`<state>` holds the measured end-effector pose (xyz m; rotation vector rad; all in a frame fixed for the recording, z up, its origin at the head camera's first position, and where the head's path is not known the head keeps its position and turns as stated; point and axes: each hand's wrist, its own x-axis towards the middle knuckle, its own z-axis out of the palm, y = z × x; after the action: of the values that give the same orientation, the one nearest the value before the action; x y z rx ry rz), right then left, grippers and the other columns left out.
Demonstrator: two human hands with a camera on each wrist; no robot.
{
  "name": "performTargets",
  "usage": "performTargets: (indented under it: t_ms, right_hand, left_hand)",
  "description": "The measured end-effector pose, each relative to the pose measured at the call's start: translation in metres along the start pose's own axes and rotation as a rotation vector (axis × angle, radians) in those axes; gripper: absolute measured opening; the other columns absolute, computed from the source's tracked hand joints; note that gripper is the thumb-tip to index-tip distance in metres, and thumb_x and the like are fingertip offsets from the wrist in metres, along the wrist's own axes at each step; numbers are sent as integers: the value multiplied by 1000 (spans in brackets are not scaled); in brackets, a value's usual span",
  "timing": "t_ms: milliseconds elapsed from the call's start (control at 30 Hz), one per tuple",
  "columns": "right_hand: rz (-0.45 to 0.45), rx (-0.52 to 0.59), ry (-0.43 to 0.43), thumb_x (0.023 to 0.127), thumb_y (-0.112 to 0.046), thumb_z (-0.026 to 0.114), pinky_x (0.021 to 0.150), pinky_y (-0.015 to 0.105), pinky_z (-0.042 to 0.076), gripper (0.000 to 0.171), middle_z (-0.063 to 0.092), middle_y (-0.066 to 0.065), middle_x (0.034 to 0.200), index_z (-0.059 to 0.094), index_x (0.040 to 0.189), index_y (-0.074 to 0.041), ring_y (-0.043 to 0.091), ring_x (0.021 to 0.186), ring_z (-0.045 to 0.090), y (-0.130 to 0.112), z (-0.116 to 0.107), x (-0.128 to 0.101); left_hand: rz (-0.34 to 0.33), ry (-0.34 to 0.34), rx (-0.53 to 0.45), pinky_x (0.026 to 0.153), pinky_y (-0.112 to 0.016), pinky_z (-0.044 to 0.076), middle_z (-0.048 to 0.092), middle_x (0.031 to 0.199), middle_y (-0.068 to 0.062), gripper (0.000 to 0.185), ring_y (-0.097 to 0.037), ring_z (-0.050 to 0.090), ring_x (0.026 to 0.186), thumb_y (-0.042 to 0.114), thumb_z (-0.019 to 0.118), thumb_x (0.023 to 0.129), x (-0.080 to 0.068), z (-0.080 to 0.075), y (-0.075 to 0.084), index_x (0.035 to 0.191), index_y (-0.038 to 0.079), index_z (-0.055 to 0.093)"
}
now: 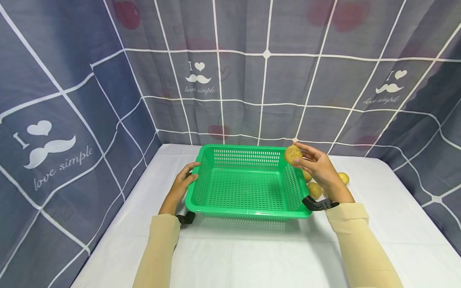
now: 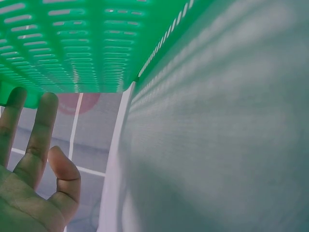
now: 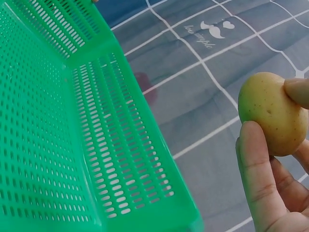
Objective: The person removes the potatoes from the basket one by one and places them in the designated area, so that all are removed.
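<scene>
A green plastic basket (image 1: 248, 214) with slotted walls and base stands on the white table, nothing inside it. My left hand (image 1: 181, 184) holds its left rim, thumb and a finger over the edge. From below, the left wrist view shows fingertips (image 2: 47, 101) at the rim and the little finger bent away from it. Above the basket's right rim, my right hand (image 1: 317, 170) pinches a yellow potato (image 1: 293, 154) between thumb and fingers. That potato (image 3: 270, 111) shows small dark spots in the right wrist view.
More potatoes lie to the right of the basket, partly hidden by the right hand and rim: one potato (image 1: 315, 190) beside the wall, another potato (image 1: 343, 177) beyond the wrist. A grey checked curtain (image 1: 245, 80) hangs behind the white table (image 1: 230, 256) and along its sides.
</scene>
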<state>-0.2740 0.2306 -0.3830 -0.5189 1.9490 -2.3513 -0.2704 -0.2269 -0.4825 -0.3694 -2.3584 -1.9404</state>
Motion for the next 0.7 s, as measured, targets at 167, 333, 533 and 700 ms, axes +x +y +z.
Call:
performTargets:
  t_ms: [167,333,533,700]
  right_hand:
    - [-16,-4,-38,101,14,64,90,28,62,48,73,3,118,70,141,-11,14,104,73,1,-9,-3]
    - [-13,-4,-52,101,15,62,91,28,62,48,74,2,119,73,133,-18,13,105,73,2,-19,-8]
    - [-24,36,-79,100,19,59,91,29,62,50,75,4,119,72,133,-16,15,105,74,5,-33,-15]
    - [9,-3,-63,101,16,59,89,27,62,50,76,2,118,73,132,-21,13,102,75,3,-42,-23]
  left_hand:
    - [-1,-3,5,125,-69,24,23,175,-25,52,-52,18,160,15,51,109,0,0,2,159,1,46]
    - [-2,-5,1,124,-68,27,23,175,-26,53,-52,22,159,14,51,109,1,1,2,159,0,45]
    - [0,-3,-8,120,-62,33,25,174,-26,51,-49,34,153,12,49,109,0,1,2,158,-3,46]
    - [10,-6,-2,118,-60,36,26,173,-28,51,-49,41,147,11,48,109,0,1,3,157,-4,45]
